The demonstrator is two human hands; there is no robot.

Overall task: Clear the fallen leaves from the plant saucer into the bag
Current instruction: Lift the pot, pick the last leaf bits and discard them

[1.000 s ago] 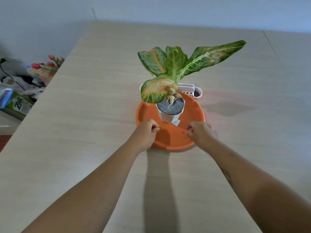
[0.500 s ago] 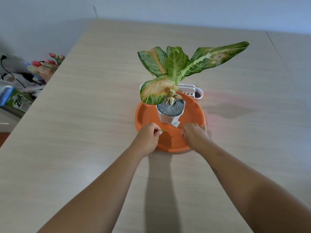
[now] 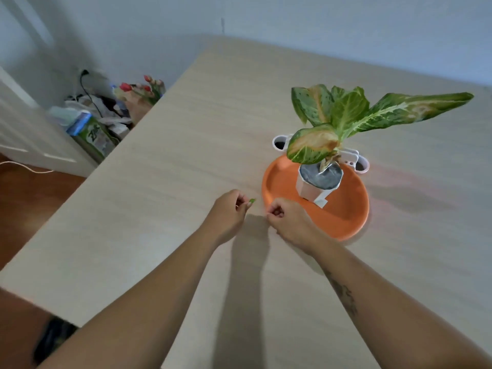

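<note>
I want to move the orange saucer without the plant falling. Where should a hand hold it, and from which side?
Probably grip the orange saucer by its raised rim at the near edge, coming from the person's side. The white pot sits toward the far side with leaves overhanging, so the near rim is bare and shows nothing in the way.

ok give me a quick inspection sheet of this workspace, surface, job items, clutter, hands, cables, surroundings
surface: pale wood-grain table, bare apart from the plant group at the right
job's things: orange saucer holding a white pot with a variegated plant; small green leaf bit pinched in the left hand; no bag seen
clutter: white holder behind the saucer
grippers: left hand closed on the leaf bit, off the saucer; right hand fingers pinched at the saucer's near-left rim, contents too small to tell
cables: black cable by the wall; pale cord on the floor
surroundings: floor pile with a green carton and red tulips; pale wall
</note>
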